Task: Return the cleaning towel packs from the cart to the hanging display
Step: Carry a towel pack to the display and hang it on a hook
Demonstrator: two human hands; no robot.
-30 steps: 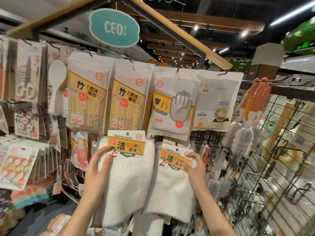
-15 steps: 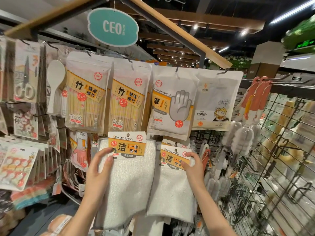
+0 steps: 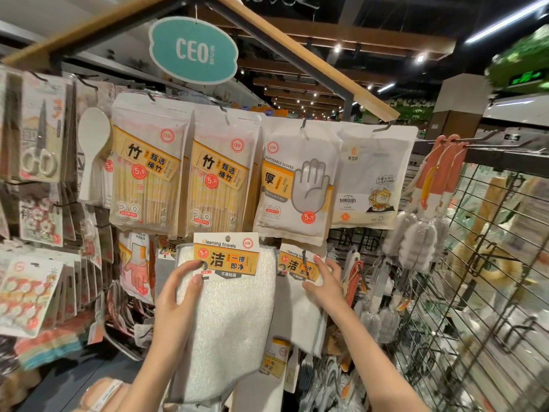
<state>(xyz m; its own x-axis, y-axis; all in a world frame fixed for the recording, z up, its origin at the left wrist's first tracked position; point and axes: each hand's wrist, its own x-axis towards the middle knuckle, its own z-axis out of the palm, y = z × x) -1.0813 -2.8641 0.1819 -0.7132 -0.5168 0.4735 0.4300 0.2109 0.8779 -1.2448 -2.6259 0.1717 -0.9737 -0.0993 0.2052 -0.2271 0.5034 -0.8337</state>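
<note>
Hanging display (image 3: 297,55): a peaked frame of wood beams on dark metal, with wire hooks under it so flat packs hang face-out in rows.
Wire grid (image 3: 490,263): dark mesh panel on the display's right side, carrying more hooks.
Left towel pack (image 3: 228,316): soft, nubbly white cloth under a stiff orange-and-white card header with a punched hole; held up in the lower row, below the chopstick packs (image 3: 178,173), likely so the hole can meet a hook. Whether it is on a hook I cannot tell.
Right towel pack (image 3: 300,281): same cloth and card, just beside the first, below the glove pack (image 3: 297,185); a dark hook tip shows at its header, so it seems hung or nearly so.
Left hand (image 3: 175,307): pinches the left pack's upper left edge, thumb on the front and the fingers hidden behind.
Right hand (image 3: 326,286): fingers spread and nearly straight, tips resting on the right pack's card, grasping nothing, probably steadying it.
</note>
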